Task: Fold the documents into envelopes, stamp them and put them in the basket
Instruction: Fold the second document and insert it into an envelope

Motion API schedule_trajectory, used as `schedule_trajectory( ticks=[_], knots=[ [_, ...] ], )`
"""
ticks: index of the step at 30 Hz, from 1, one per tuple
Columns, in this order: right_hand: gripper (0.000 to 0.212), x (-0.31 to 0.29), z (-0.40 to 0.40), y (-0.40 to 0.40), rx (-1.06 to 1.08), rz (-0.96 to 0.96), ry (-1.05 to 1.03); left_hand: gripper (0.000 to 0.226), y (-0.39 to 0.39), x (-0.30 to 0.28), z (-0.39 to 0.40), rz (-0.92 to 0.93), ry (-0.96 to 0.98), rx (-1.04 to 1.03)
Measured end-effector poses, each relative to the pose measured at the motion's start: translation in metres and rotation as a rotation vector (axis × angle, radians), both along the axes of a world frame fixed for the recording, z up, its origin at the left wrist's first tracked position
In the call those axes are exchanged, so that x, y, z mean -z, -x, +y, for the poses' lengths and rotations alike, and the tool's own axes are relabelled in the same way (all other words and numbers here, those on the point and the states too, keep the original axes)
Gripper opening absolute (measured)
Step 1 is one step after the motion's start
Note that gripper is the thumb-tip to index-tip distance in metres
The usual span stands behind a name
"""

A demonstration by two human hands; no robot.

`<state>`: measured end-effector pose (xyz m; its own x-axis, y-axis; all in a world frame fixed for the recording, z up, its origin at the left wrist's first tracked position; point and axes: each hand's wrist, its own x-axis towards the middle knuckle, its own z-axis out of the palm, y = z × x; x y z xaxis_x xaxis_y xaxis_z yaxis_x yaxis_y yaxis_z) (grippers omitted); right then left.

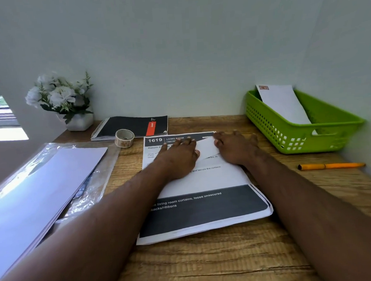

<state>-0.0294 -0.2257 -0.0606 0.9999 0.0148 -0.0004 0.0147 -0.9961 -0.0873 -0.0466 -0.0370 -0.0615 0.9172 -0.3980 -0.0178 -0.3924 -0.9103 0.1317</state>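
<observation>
Here, bare wood-grain desk [208, 266] lies nearest, between both forearms. At centre, a stack of printed white documents [205, 203] carries a folded white sheet [206, 149]; the left hand [179, 155] and right hand [234, 147] press flat on it, fingers straight and slightly apart. At 2 o'clock, a green perforated plastic basket [287, 135] holds a stamped white envelope [283, 105], its lower end hidden.
</observation>
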Motion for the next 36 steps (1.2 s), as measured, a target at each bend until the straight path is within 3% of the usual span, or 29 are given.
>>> schedule_trajectory(
  ticks=[5, 9, 21, 26, 31, 33, 36],
  knots=[
    [0.059, 0.006, -0.007, -0.005, 0.033, -0.028, -0.016, 0.052, 0.003, -0.010, 0.010, 0.043, -0.092, -0.023],
    [0.052, 0.003, -0.005, -0.001, 0.088, -0.021, -0.008, 0.053, -0.001, -0.017, 0.018, 0.059, -0.172, -0.088],
    [0.058, -0.002, 0.000, 0.004, 0.126, -0.011, 0.038, 0.053, 0.004, -0.023, 0.014, -0.020, -0.392, -0.200],
    [0.074, -0.002, -0.005, 0.001, 0.056, 0.005, 0.050, 0.053, 0.012, -0.015, 0.036, 0.034, -0.093, -0.193],
    [0.059, -0.032, 0.031, 0.044, -0.170, -0.261, 0.036, 0.047, 0.031, -0.036, 0.049, -0.302, 0.282, -0.230],
    [0.058, -0.043, 0.059, 0.066, -0.283, -0.179, -0.072, 0.040, 0.044, -0.057, 0.058, -0.359, 0.409, -0.238],
    [0.058, -0.051, 0.096, 0.096, -0.466, 0.071, -0.094, 0.028, 0.068, -0.070, 0.088, -0.381, 0.422, -0.276]
  ],
)
